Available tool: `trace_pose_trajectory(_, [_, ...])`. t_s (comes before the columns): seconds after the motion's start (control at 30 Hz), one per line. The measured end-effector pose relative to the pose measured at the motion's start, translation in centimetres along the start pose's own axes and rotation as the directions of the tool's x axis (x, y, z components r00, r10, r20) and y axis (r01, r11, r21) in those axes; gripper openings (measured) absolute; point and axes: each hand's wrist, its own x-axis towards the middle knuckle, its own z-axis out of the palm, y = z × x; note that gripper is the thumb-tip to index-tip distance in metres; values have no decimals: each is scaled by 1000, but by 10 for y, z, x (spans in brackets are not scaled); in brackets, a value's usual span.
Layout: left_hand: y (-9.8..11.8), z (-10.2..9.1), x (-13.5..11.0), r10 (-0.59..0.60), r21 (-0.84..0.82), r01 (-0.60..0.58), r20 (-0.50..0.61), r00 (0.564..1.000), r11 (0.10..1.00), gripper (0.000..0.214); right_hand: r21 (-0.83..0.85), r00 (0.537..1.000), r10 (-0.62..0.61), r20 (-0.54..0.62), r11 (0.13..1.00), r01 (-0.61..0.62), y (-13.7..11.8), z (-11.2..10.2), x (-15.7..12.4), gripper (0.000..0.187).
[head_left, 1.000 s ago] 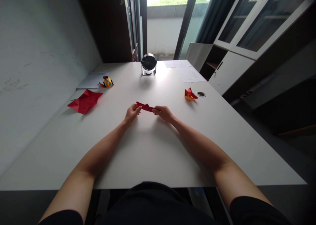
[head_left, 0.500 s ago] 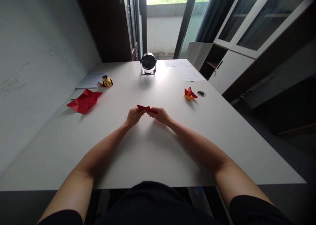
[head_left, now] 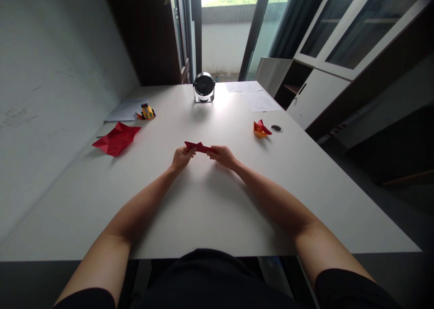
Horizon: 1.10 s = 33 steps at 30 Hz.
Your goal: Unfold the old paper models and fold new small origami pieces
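Between my two hands, a little above the white table, is a red folded paper boat point(head_left: 200, 147) with a small peak in its middle. My left hand point(head_left: 183, 157) pinches its left end, and the pointed tip shows above the fingers. At the other end, my right hand point(head_left: 223, 156) grips the boat with thumb and fingers. Parts of both ends are hidden by my fingers. Off to the left lies a creased sheet of red paper point(head_left: 117, 140).
On the right, orange and red folded paper boats point(head_left: 261, 129) sit beside a round cable hole point(head_left: 276, 128). A small yellow toy point(head_left: 147, 112) stands at the left near papers point(head_left: 125, 110). A black round fan-like device point(head_left: 204, 86) is at the table's far edge, with more papers point(head_left: 259, 100) right of it.
My hands have moved apart, the left one slightly to the left and the right one slightly to the right. More of the red paper boat shows between them.
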Motion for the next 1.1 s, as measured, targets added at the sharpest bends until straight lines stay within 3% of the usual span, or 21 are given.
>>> trace_pose_trajectory(0.13, [2,-3,0,10,-20,-9,19,1000,1000,33,-34,1000,9,26,999,-8,1,-8,1,20])
trace_pose_trajectory(0.3, [-1,-6,1,0,36,-2,38,999,999,36,-91,999,-15,-39,996,11,0,-11,1,23])
trace_pose_trajectory(0.43, [-2,-9,4,-14,86,9,58,998,996,39,-254,995,-91,-40,964,78,5,-20,2,23])
trace_pose_trajectory(0.53, [-4,-20,12,3,151,1,-30,1000,989,41,-415,982,-157,-102,904,102,15,-39,6,24])
trace_pose_trajectory(0.63, [-9,-43,25,-30,185,67,-191,981,980,39,-544,959,-124,-256,838,-37,30,-69,10,22])
trace_pose_trajectory(0.77, [-16,-88,42,-21,299,164,-429,903,940,34,-650,880,2,-474,673,-352,53,-111,6,20])
trace_pose_trajectory(0.9, [-17,-137,47,65,496,311,-604,794,810,28,-607,777,134,-615,549,-575,71,-139,-4,21])
trace_pose_trajectory(1.0, [-11,-170,40,219,615,383,-680,700,689,25,-558,711,200,-674,493,-667,79,-149,-9,21])
trace_pose_trajectory(1.1, [-6,-198,27,255,627,490,-736,627,605,23,-521,665,218,-715,469,-713,84,-153,-10,18])
